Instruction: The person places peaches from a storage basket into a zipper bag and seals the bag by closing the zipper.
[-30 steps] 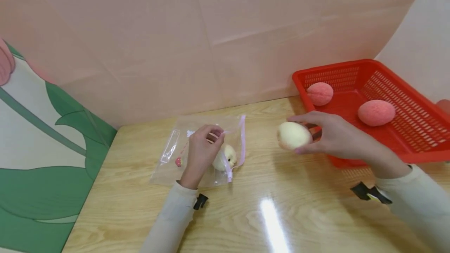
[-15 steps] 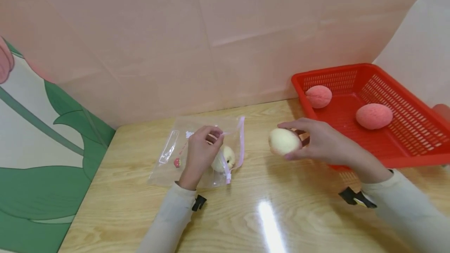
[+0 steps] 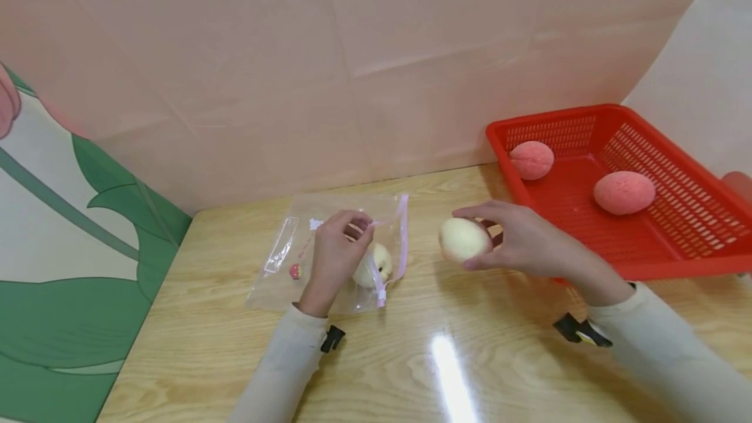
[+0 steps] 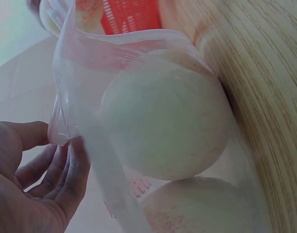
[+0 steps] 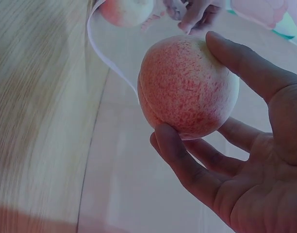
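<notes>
My left hand pinches the upper edge of the opening of a clear zip bag with a lilac zip strip and slider. The bag lies on the table with its mouth towards the right, lifted apart. Inside it, the left wrist view shows a pale peach and part of another peach behind. My right hand grips a peach between thumb and fingers, above the table, a little right of the bag's mouth. Its far side is blushed red in the right wrist view.
A red plastic basket stands at the right. In it lie a pink peach at the left and another pink peach in the middle; a pink round thing shows at its right rim. A papered wall borders the table's back.
My right hand has carried the peach leftward, away from the basket and closer to the bag's mouth, slowing lately. My left hand has stayed in place on the bag.
</notes>
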`<state>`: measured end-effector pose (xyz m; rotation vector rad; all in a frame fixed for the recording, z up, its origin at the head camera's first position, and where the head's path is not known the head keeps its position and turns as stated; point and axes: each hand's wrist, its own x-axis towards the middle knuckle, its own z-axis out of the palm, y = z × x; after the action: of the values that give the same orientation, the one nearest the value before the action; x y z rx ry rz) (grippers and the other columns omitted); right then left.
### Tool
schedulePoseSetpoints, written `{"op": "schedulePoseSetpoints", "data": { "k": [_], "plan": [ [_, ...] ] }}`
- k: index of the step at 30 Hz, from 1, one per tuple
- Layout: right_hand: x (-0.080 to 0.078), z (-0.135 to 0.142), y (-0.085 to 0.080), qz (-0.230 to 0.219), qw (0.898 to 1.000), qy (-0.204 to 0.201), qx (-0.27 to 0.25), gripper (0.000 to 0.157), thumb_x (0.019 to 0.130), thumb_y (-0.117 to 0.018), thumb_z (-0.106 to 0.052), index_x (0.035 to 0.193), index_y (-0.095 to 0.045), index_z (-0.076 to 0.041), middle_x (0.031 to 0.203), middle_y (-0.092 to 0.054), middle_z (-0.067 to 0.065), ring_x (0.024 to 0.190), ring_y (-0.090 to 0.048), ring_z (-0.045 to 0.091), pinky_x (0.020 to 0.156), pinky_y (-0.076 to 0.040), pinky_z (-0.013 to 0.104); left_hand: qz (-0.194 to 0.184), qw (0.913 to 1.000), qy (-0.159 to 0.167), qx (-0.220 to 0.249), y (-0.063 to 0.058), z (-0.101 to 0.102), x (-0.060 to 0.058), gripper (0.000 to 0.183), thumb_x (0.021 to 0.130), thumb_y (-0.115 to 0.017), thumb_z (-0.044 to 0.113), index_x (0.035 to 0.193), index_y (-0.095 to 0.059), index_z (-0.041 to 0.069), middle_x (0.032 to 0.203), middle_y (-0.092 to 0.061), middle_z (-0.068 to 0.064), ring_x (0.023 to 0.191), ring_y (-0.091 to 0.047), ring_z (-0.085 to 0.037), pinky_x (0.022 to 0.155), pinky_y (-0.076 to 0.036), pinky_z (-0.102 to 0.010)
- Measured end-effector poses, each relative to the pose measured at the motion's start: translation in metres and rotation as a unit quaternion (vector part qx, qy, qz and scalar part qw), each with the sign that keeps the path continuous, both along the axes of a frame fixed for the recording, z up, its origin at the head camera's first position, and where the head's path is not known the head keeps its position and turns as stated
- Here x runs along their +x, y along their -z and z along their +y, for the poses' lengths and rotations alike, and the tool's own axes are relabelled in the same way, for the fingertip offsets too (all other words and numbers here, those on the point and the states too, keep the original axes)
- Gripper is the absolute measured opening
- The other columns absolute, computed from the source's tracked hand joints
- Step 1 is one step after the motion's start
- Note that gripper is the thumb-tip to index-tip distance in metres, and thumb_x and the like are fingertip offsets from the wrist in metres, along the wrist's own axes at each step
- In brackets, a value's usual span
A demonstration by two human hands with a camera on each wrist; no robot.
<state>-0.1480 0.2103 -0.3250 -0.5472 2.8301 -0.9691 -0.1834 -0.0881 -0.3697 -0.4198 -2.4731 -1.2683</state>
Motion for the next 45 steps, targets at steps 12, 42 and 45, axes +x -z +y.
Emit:
{"op": "schedulePoseSetpoints", "data": {
  "k": [12, 42, 45],
  "plan": [
    [-0.002, -0.012, 0.009, 0.011, 1.0, -0.018, -0.016, 0.073, 0.07, -0.091, -0.029, 0.135, -0.06, -0.017, 0.12, -0.062, 0.007, 0.102, -0.059, 0.023, 0.074, -0.06, 0.026, 0.002, 1.0, -0.001, 0.0, 0.001, -0.001, 0.0, 0.008, 0.087, -0.075, 0.009, 0.093, -0.072, 0.007, 0.087, -0.072, -0.008, 0.071, -0.069, -0.019, 0.066, -0.06, -0.029],
    [-0.005, -0.048, 0.028, 0.04, 0.998, -0.043, 0.013, 0.069, 0.07, -0.09, -0.036, 0.131, -0.063, -0.018, 0.105, -0.065, 0.004, 0.081, -0.057, 0.013, 0.068, -0.048, 0.026, -0.004, 1.0, 0.0, 0.006, -0.001, -0.001, 0.0, 0.007, 0.086, -0.076, 0.008, 0.091, -0.071, 0.006, 0.083, -0.071, -0.008, 0.072, -0.068, -0.019, 0.067, -0.06, -0.029],
    [-0.006, -0.05, 0.03, 0.044, 0.998, -0.047, 0.009, 0.069, 0.07, -0.09, -0.035, 0.13, -0.064, -0.016, 0.104, -0.065, 0.004, 0.08, -0.057, 0.013, 0.068, -0.048, 0.026, -0.001, 1.0, 0.002, 0.008, -0.001, -0.001, 0.0, 0.006, 0.086, -0.075, 0.007, 0.09, -0.071, 0.006, 0.083, -0.07, -0.008, 0.071, -0.068, -0.019, 0.067, -0.059, -0.028]
  ]
}}
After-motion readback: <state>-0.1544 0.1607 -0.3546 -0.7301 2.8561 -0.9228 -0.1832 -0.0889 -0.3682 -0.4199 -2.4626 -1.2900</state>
